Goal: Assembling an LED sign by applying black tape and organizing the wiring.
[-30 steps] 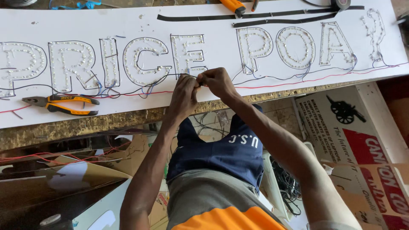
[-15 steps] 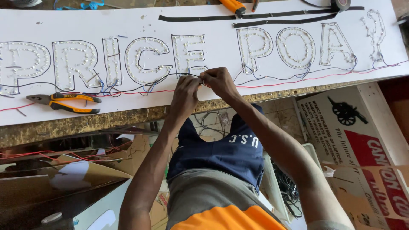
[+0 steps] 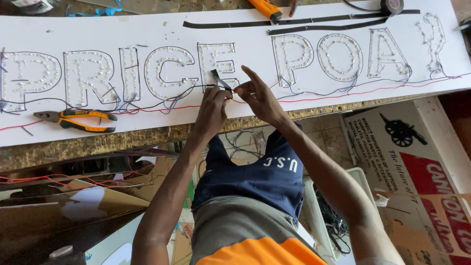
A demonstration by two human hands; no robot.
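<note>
Head view: black tape strip (image 3: 219, 78) tilts up-left between both hands' fingers (image 3: 230, 93).

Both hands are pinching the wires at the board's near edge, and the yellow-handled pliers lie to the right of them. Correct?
Not quite. In the head view the pliers lie to the left of the hands, left hand and right hand, not the right. Both hands do pinch the wires on the white board.

Head cam, steep downward, close over signboard (image 3: 147, 29).
</note>
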